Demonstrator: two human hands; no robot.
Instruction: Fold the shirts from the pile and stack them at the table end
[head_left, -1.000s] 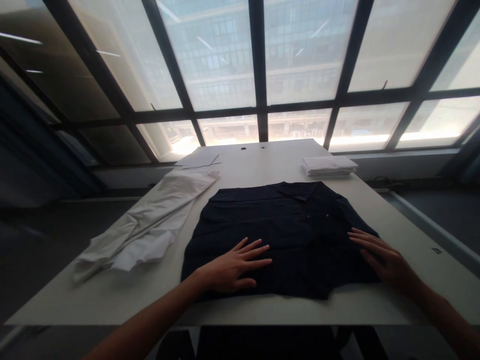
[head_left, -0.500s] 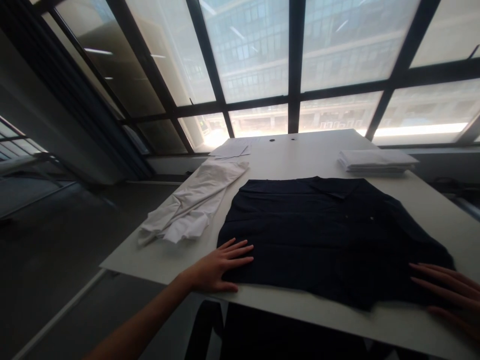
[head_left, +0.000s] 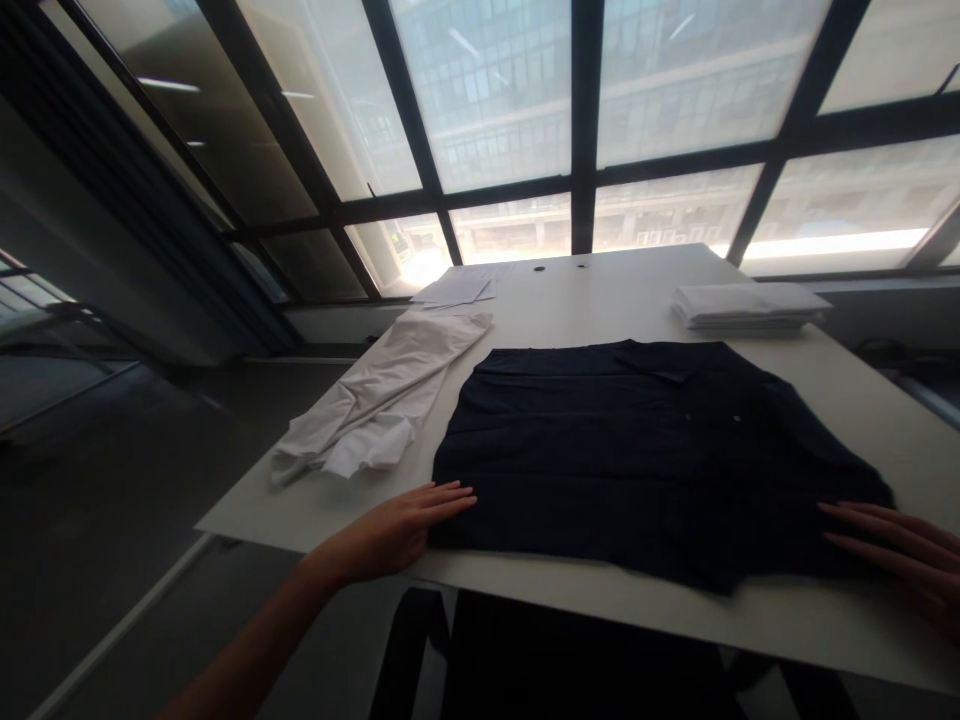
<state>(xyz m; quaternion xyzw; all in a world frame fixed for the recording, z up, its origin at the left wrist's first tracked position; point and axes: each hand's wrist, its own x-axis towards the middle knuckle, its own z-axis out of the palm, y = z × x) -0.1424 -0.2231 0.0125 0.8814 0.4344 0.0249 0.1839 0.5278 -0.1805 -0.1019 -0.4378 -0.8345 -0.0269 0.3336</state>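
A dark navy garment [head_left: 570,450], shirt-like with small light buttons on its right part, lies spread on the white table [head_left: 585,300]. At its lower left edge rests my left hand [head_left: 390,530], fingers stretched out and close together over the cloth; the thumb is hidden. My right hand [head_left: 911,560] reaches in from the right border, partly cut off, with long straight fingers on the garment's right end. Neither hand visibly grips the fabric.
A crumpled white garment [head_left: 375,400] lies along the table's left side, with paper sheets [head_left: 454,290] behind it. Folded white cloth [head_left: 750,305] sits at the back right. A black chair [head_left: 570,660] stands against the near edge. Large windows [head_left: 487,100] rise behind.
My left hand has shifted slightly left toward the garment's edge, its spread fingers drawing together and the thumb going out of sight. My right hand stays on the right end. The view tilts slightly.
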